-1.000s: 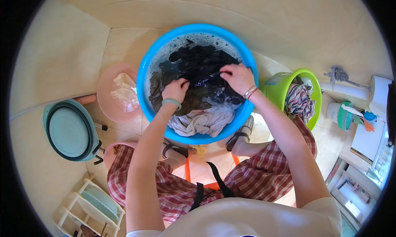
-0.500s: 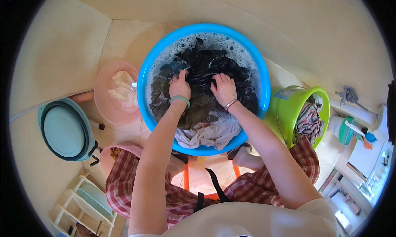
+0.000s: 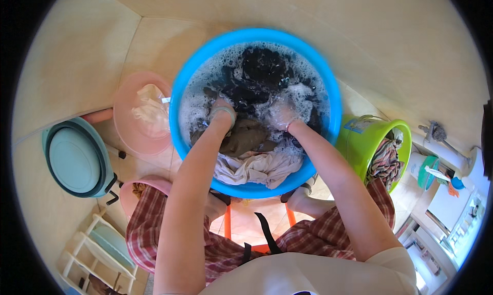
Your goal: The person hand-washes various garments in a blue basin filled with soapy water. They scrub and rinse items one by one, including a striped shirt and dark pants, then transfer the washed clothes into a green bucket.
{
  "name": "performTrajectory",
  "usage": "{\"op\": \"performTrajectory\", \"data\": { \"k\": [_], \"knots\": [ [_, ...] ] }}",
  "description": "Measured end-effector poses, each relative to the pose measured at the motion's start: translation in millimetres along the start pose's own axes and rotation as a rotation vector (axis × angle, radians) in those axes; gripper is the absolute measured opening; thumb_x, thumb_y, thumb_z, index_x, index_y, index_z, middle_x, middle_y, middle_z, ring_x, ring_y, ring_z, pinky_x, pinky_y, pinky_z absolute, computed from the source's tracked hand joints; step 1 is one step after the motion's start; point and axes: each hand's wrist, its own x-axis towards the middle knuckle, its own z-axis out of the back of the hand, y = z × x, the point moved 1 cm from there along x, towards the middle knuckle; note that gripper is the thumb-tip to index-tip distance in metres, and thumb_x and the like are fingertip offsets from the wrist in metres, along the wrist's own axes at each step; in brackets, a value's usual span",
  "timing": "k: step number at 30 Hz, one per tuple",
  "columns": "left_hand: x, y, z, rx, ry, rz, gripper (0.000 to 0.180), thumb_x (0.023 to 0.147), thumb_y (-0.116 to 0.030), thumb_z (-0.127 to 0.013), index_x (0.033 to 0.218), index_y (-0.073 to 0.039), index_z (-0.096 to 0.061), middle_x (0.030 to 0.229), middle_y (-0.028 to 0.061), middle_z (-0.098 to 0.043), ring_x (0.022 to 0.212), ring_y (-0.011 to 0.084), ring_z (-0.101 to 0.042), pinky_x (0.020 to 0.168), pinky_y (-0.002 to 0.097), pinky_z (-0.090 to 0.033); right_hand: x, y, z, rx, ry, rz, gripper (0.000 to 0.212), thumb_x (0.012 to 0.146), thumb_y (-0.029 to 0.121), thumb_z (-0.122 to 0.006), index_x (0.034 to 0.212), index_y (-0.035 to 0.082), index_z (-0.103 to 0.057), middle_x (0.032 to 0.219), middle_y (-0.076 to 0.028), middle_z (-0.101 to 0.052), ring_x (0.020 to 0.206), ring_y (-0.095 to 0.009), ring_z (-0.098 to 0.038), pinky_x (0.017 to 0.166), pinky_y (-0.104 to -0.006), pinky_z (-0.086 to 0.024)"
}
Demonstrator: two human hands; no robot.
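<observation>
A large blue basin [image 3: 254,34] of sudsy water stands in front of me. My left hand [image 3: 223,107] is pushed into the water at its middle left, with the fingers under the surface. Splashing foam covers most of my right hand [image 3: 283,114], which is blurred, so its grip cannot be seen. Dark wet cloth [image 3: 264,66] floats beyond both hands. Between my wrists bulges an olive-brown wet cloth [image 3: 246,139]. Nearest me, a whitish cloth [image 3: 257,168] lies bunched against the basin's near wall.
A pink basin [image 3: 128,128] holding pale cloth stands to the left, near a teal folding basin [image 3: 76,164]. On the right, a green bucket [image 3: 349,141] holds striped cloth [image 3: 386,161]. A white rack [image 3: 77,254] is at the lower left. Orange stool legs [image 3: 227,222] show below.
Both hands have gone from on top of the cloth down into the water, the right one moving nearer to me. Foam has splashed up, and the dark cloth has shifted and partly sunk.
</observation>
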Motion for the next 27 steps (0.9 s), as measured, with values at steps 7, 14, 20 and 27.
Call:
{"op": "performTrajectory", "data": {
  "k": [7, 14, 20, 27],
  "knots": [
    [-70, 51, 49, -0.162, -0.24, -0.576, 0.05, 0.071, -0.008, -0.072, 0.12, -0.015, -0.061, 0.103, 0.0168, -0.061, 0.096, 0.0299, -0.06, 0.086, 0.0374, -0.05, -47, 0, 102, 0.177, 0.009, -0.25, 0.017, 0.082, 0.004, -0.05, 0.097, 0.002, -0.055, 0.089, -0.019, -0.066, 0.084, -0.036, -0.066, 0.071, -0.0462, -0.054],
    [-215, 25, 150, -0.383, -0.242, -0.724, 0.027, 0.08, -0.005, -0.062, 0.104, -0.012, -0.07, 0.082, 0.0062, -0.061, 0.077, 0.0185, -0.059, 0.07, 0.032, -0.05, -89, 14, 246, 0.515, -0.419, -0.257, 0.016, 0.082, 0.002, -0.049, 0.097, 0.005, -0.057, 0.08, -0.02, -0.066, 0.073, -0.035, -0.067, 0.065, -0.0464, -0.052],
    [-317, 7, 210, -0.843, -0.245, -0.792, 0.024, 0.084, -0.008, -0.057, 0.104, -0.006, -0.07, 0.078, 0.0036, -0.058, 0.065, 0.0116, -0.056, 0.056, 0.0261, -0.053, -104, 39, 359, 1.201, -0.598, -0.246, 0.024, 0.083, -0.002, -0.044, 0.098, 0.001, -0.062, 0.078, -0.01, -0.064, 0.061, -0.018, -0.066, 0.059, -0.0297, -0.053],
    [-386, -8, 227, -1.143, -0.313, -1.136, 0.025, 0.085, -0.008, -0.057, 0.107, -0.002, -0.067, 0.081, 0.0058, -0.058, 0.068, 0.015, -0.059, 0.062, 0.0307, -0.059, -123, 42, 402, 1.529, -0.835, 0.01, 0.024, 0.087, -0.001, -0.043, 0.104, -0.004, -0.059, 0.091, -0.014, -0.064, 0.068, -0.02, -0.063, 0.066, -0.0335, -0.055]
  ]
}}
